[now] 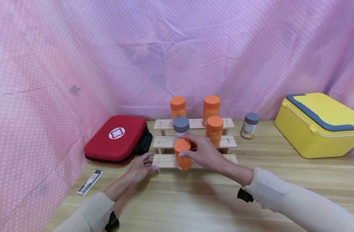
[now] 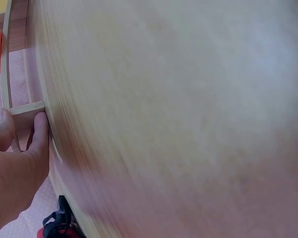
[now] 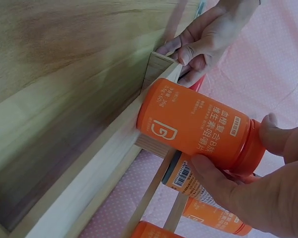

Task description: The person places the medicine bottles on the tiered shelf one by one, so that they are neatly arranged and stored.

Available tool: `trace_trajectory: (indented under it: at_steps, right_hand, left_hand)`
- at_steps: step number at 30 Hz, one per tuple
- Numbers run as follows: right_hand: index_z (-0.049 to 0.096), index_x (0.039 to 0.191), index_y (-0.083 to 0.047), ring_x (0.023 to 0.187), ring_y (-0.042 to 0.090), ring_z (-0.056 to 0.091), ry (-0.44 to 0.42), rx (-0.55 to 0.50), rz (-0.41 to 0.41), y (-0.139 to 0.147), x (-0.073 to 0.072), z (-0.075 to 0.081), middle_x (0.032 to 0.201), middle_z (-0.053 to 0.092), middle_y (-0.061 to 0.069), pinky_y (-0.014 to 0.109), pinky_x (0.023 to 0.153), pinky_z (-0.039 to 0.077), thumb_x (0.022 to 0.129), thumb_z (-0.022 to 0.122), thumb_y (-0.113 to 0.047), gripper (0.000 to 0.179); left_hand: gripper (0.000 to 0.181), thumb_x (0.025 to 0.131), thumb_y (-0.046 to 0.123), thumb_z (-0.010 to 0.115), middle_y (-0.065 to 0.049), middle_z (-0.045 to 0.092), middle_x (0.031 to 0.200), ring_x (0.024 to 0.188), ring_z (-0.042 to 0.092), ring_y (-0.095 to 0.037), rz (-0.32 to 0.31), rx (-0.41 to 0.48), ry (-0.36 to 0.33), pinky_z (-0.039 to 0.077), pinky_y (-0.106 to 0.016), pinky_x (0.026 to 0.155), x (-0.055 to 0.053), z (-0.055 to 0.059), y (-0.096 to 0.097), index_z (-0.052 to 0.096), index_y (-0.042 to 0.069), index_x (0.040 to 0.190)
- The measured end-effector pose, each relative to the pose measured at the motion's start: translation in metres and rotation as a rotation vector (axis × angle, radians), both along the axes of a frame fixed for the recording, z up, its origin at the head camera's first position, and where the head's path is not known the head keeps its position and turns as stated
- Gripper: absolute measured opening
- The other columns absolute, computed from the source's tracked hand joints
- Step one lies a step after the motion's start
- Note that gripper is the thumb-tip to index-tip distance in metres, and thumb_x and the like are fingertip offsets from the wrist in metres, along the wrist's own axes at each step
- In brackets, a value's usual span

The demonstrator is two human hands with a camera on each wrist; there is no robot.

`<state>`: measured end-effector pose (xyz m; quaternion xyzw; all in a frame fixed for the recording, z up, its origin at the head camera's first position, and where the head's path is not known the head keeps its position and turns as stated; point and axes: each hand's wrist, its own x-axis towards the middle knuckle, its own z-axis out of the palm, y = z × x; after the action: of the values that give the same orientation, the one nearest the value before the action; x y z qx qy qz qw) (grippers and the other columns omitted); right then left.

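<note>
A three-step wooden rack [image 1: 166, 161] stands on the table. My right hand [image 1: 207, 154] grips an orange bottle [image 1: 182, 162] near its cap, thumb and fingers on opposite sides; its base is at the lowest step. At the rack's left end, my left hand [image 1: 140, 168] pinches the end of that step, with the thumb in front. On the middle step are a grey-capped bottle [image 1: 181, 125], partly hidden by the right hand's bottle, and an orange bottle [image 1: 214, 130]. Up on the top step, one orange bottle [image 1: 178, 106] is at left and another orange bottle [image 1: 211, 108] at right.
Left of the rack lies a red first-aid case [image 1: 107, 145], with a black item [image 1: 143, 141] beside it. A slim white packet [image 1: 90, 182] rests nearer. Another grey-capped bottle [image 1: 249, 125] and a yellow box [image 1: 316, 135] stand at right. Pink dotted cloth [image 1: 177, 64] hangs behind.
</note>
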<state>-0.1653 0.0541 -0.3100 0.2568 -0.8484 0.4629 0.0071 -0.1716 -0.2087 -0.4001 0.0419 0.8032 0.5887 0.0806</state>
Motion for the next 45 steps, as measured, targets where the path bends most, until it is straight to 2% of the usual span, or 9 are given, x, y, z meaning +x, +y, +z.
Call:
trace_trajectory:
  at_steps: [5,9,13,17,22,29,38,41,45]
  right_hand:
    - [0.058,0.122,-0.008,0.089,0.016,0.063,-0.011,-0.004,-0.039,0.000,0.001,-0.004,0.104,0.066,0.001,0.030,0.077,0.055,0.079,0.080,-0.020,0.050]
    - [0.054,0.126,-0.007,0.101,0.022,0.063,-0.008,-0.014,-0.052,0.005,0.005,-0.003,0.113,0.064,0.007,0.037,0.086,0.054,0.079,0.080,-0.021,0.056]
    - [0.052,0.131,-0.006,0.109,0.028,0.061,0.011,0.026,-0.073,0.017,0.013,0.002,0.123,0.060,0.013,0.040,0.088,0.053,0.080,0.079,-0.021,0.060]
    - [0.055,0.127,-0.005,0.108,0.031,0.062,0.067,0.078,-0.073,0.034,0.021,0.006,0.124,0.060,0.014,0.042,0.087,0.053,0.083,0.077,-0.020,0.052]
    - [0.061,0.119,-0.007,0.101,0.025,0.063,0.166,0.119,-0.092,0.061,0.029,0.008,0.115,0.064,0.007,0.042,0.086,0.053,0.084,0.076,-0.021,0.041]
    - [0.059,0.124,-0.004,0.104,0.027,0.062,0.139,0.157,-0.160,0.105,0.035,0.005,0.117,0.065,0.011,0.044,0.085,0.053,0.087,0.073,-0.023,0.043]
    - [0.052,0.129,0.003,0.109,0.040,0.056,0.088,0.191,-0.292,0.167,0.014,-0.001,0.125,0.057,0.024,0.048,0.085,0.051,0.091,0.068,-0.023,0.049]
    - [0.048,0.132,0.005,0.112,0.044,0.052,0.136,0.219,-0.326,0.186,-0.002,0.001,0.129,0.052,0.028,0.055,0.086,0.048,0.091,0.068,-0.024,0.054]
    - [0.041,0.139,0.006,0.119,0.050,0.043,0.164,0.268,-0.362,0.210,-0.033,0.005,0.135,0.045,0.032,0.063,0.088,0.042,0.091,0.068,-0.025,0.063]
  left_hand:
    - [0.052,0.087,-0.010,0.062,-0.024,0.060,0.118,0.105,0.060,-0.027,0.012,-0.018,-0.020,0.054,-0.027,0.081,0.002,0.000,0.001,0.044,-0.005,0.136]
    - [0.052,0.086,-0.010,0.062,-0.023,0.061,0.117,0.105,0.060,-0.027,0.024,-0.034,-0.021,0.054,-0.027,0.081,0.002,0.001,0.002,0.045,-0.005,0.135]
    - [0.054,0.086,-0.010,0.063,-0.025,0.061,0.118,0.105,0.061,-0.028,0.016,-0.035,-0.018,0.054,-0.026,0.082,0.003,0.000,0.001,0.042,-0.008,0.137]
    - [0.057,0.086,-0.011,0.062,-0.026,0.060,0.118,0.105,0.061,-0.029,0.015,-0.010,-0.022,0.054,-0.026,0.082,0.003,-0.001,0.000,0.040,-0.009,0.138]
    - [0.057,0.086,-0.013,0.060,-0.025,0.060,0.117,0.104,0.060,-0.027,0.033,0.021,-0.042,0.055,-0.027,0.081,0.002,-0.001,-0.001,0.039,-0.008,0.139]
    - [0.058,0.087,-0.012,0.060,-0.025,0.059,0.118,0.104,0.060,-0.025,0.018,0.025,-0.049,0.054,-0.027,0.082,0.001,-0.002,-0.001,0.038,-0.007,0.140]
    - [0.059,0.086,-0.012,0.061,-0.026,0.058,0.118,0.104,0.059,-0.025,-0.029,0.041,-0.007,0.052,-0.023,0.081,0.002,-0.001,-0.002,0.036,-0.011,0.140]
    - [0.058,0.086,-0.012,0.062,-0.026,0.059,0.118,0.104,0.060,-0.025,-0.014,0.027,-0.005,0.052,-0.022,0.080,0.001,-0.001,-0.001,0.038,-0.010,0.139]
    - [0.058,0.086,-0.010,0.062,-0.026,0.058,0.119,0.105,0.060,-0.026,-0.006,-0.002,-0.009,0.053,-0.022,0.080,0.000,0.001,0.001,0.039,-0.008,0.139]
